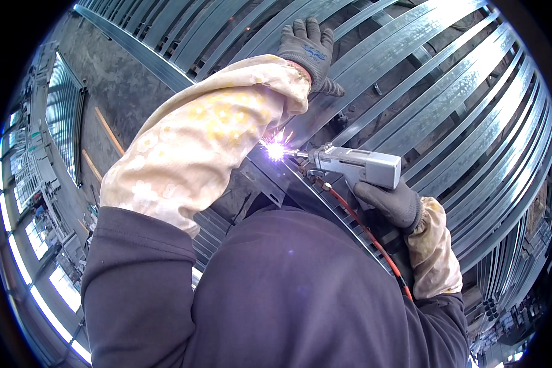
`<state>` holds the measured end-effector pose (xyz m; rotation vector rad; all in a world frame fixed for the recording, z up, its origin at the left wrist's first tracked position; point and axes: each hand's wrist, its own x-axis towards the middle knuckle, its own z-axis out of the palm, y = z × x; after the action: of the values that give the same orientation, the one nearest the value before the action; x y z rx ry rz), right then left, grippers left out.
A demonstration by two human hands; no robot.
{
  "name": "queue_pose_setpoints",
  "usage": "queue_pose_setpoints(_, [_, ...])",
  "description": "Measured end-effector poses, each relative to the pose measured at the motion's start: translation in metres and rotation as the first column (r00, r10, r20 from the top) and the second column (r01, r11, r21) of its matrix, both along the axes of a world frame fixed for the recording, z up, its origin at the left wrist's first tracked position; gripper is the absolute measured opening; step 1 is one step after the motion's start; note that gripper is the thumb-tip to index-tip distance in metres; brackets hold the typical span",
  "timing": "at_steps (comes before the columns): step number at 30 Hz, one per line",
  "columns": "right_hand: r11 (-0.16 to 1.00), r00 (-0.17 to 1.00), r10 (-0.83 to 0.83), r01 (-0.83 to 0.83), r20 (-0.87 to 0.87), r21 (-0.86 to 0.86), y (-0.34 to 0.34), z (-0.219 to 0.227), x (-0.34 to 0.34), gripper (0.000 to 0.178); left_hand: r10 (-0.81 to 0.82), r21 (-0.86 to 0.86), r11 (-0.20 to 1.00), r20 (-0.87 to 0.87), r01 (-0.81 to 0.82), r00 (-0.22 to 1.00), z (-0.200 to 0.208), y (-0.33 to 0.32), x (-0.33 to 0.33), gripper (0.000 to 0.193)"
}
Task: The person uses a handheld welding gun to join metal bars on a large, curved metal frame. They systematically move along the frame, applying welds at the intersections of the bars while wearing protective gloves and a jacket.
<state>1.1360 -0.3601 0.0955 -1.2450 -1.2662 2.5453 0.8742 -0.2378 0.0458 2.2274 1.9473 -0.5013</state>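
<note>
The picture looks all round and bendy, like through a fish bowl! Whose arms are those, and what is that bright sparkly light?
The camera sits on a person's head and looks down, so you see their own arms. Its very wide lens bends straight lines, which makes the picture look round. The left hand, in a grey glove, presses flat on long shiny metal strips laid side by side like a big rack. The right hand, also gloved, grips a grey box-shaped welding tool with a red hose trailing from it. At the tool's tip is the spark, a very bright light where it meets the metal. Flowery cloth sleeve covers are on both arms.
</note>
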Motion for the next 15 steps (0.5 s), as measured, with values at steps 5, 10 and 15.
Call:
queue_pose_setpoints(5, [1.000, 1.000, -0.024, 0.024, 0.000, 0.004, -0.0025, 0.0008, 0.0012, 0.048, 0.002, -0.020, 1.000, -0.020, -0.002, 1.000, 0.0062, -0.0007, 0.0012, 0.132])
queue_pose_setpoints(10, [0.999, 1.000, -0.020, 0.019, -0.006, -0.042, -0.0043, -0.0039, 0.0068, 0.049, 0.005, -0.019, 1.000, -0.006, -0.005, 1.000, -0.0011, 0.0008, -0.0004, 0.132])
queue_pose_setpoints(15, [0.998, 0.999, -0.032, 0.032, 0.010, -0.053, -0.0042, 0.0032, 0.0064, 0.048, 0.003, -0.014, 1.000, -0.006, -0.003, 1.000, -0.0004, -0.0005, -0.0002, 0.133])
